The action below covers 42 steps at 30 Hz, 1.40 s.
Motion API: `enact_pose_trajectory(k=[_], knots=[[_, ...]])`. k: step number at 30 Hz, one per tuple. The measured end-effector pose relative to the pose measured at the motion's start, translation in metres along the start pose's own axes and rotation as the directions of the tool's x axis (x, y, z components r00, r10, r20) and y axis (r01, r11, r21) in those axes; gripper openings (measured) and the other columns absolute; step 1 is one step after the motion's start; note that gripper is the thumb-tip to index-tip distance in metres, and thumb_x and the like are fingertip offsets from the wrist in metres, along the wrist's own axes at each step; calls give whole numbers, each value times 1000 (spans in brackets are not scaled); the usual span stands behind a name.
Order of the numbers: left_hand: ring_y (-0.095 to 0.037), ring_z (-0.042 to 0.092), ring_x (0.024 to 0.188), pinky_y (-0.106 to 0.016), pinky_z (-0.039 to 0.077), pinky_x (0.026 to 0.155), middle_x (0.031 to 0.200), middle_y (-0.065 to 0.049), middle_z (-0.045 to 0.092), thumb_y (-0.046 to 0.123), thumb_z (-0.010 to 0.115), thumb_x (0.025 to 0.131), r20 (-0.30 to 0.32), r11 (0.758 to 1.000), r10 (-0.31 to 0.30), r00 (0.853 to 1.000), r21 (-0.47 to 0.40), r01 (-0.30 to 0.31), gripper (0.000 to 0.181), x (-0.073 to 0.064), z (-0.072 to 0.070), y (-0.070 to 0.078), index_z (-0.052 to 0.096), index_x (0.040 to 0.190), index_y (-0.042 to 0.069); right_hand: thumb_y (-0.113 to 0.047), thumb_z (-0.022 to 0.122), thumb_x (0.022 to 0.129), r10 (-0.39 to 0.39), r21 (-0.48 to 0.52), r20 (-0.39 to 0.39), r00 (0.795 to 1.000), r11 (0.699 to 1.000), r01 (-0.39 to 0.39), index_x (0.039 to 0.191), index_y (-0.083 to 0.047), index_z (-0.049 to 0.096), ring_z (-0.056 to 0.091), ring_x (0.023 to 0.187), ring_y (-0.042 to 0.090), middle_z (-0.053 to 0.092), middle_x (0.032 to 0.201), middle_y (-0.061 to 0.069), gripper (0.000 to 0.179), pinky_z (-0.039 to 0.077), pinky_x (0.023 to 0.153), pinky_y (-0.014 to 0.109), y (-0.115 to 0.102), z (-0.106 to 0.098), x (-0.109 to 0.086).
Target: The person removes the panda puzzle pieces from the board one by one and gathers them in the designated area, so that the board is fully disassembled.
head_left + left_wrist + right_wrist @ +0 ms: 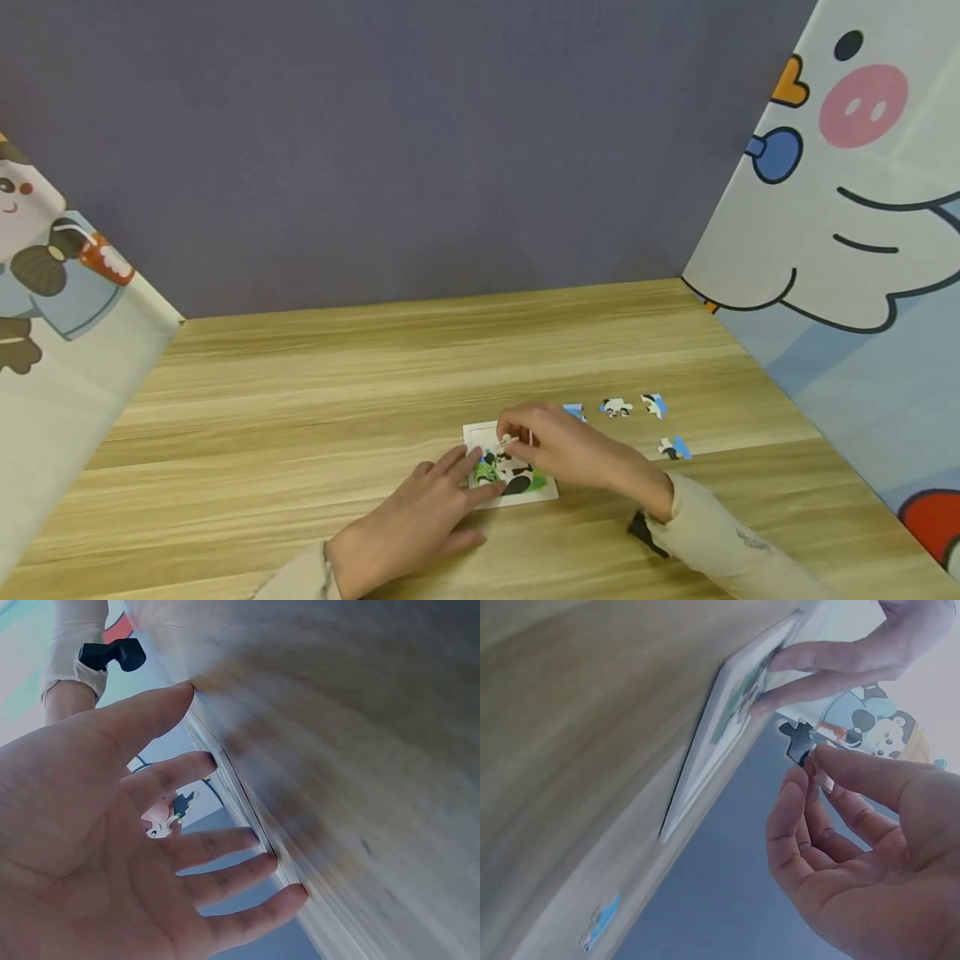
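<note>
A white-framed jigsaw puzzle [512, 498] with a panda picture lies on the wooden table, its lower part filled with pieces. My left hand [420, 517] is spread with straight fingers, its fingertips resting on the frame's left side and lower picture. Between thumb and fingertips my right hand [558, 442] pinches a puzzle piece [801, 741], raised over the upper part of the puzzle. In the right wrist view the right hand [855, 825] shows its fingers curled, with the piece tilted away from the board.
Loose puzzle pieces lie right of the frame: a blue one [573, 411], a panda-face one [617, 407], a blue-and-white one [654, 406] and another nearer [674, 448]. A grey wall [435, 167] stands behind the table; cartoon-printed panels [840, 225] flank it.
</note>
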<state>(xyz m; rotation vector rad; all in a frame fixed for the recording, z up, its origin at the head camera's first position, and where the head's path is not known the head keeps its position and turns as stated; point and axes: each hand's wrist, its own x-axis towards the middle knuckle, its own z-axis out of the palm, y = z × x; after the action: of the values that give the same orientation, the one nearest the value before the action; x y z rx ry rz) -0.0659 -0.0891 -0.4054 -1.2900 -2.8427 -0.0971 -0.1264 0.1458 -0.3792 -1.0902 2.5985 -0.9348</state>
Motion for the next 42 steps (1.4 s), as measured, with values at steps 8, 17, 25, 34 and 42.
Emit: enact_pose_trajectory(k=[8,17,25,34,42], knots=[[-37,43,137,-53,52,91,151,-18,43,48,66,93,12,999,-18,1000,-30,18,54,2,0,0,55,143,30,-16,63,99,16,-36,-36,999,999,-17,101,-20,67,58,75,4,64,85,-9,6,51,62,25,4,-13,-7],[-38,45,135,-53,52,91,151,-19,43,47,65,93,18,999,-15,1000,-34,15,54,2,1,-1,55,143,30,-19,58,102,51,9,-55,997,999,-50,108,-16,65,59,69,7,66,84,-4,10,50,60,24,14,-21,-25],[-38,43,137,-53,51,93,152,-19,42,46,65,94,33,999,-21,999,-47,23,54,0,-3,-3,54,144,31,-18,62,100,146,-8,-161,976,989,-149,121,-16,53,47,56,2,65,73,-9,24,45,61,30,19,-28,-47],[-37,46,135,-50,53,87,149,-21,46,45,66,93,10,1000,9,1000,-18,-8,54,-2,0,1,55,143,29,-9,68,95,155,22,-266,952,988,-154,112,-11,56,51,58,4,65,74,-5,21,44,50,25,33,-39,-72],[-37,45,135,-50,53,88,149,-21,45,46,66,93,-4,1000,12,1000,-19,-12,56,-4,-1,0,54,145,28,-5,70,92,167,18,-292,942,985,-169,113,-11,58,62,70,9,66,79,-6,25,50,60,26,41,-42,-82]])
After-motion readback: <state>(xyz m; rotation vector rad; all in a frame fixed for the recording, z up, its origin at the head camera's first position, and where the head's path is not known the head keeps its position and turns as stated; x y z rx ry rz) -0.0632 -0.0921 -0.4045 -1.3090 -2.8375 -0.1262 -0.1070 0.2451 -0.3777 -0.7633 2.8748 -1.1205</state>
